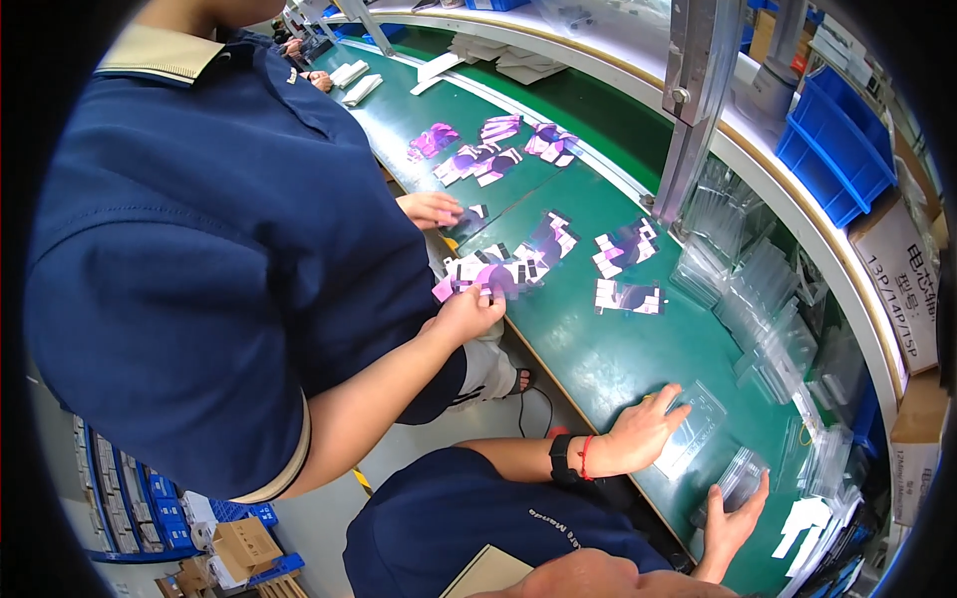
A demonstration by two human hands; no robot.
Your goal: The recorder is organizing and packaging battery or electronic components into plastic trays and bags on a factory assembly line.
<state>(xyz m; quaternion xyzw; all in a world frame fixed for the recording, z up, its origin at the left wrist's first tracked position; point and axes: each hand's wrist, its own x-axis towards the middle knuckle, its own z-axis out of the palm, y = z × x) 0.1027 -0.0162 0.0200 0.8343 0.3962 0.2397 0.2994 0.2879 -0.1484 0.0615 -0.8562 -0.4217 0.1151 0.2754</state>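
Observation:
My left hand (638, 431), with a black watch and a red string at the wrist, reaches over the green table with its fingers apart. Its fingertips rest at the near edge of a clear, flat plastic sheet (698, 424); whether they press on it I cannot tell. Closer to me, my right hand (733, 523) is closed round a small stack of clear plastic pieces (743, 476), thumb on one side and fingers on the other. To my left, a co-worker's hand (471, 317) holds several purple-and-white printed pieces (488, 274).
Purple printed pieces (626, 296) lie in groups on the green table (578, 354). Stacks of clear plastic sleeves (758, 299) line its far side, near a metal post (693, 110). A blue bin (835, 148) and cardboard boxes (902, 269) sit on the shelf. The co-worker (199, 249) stands close on my left.

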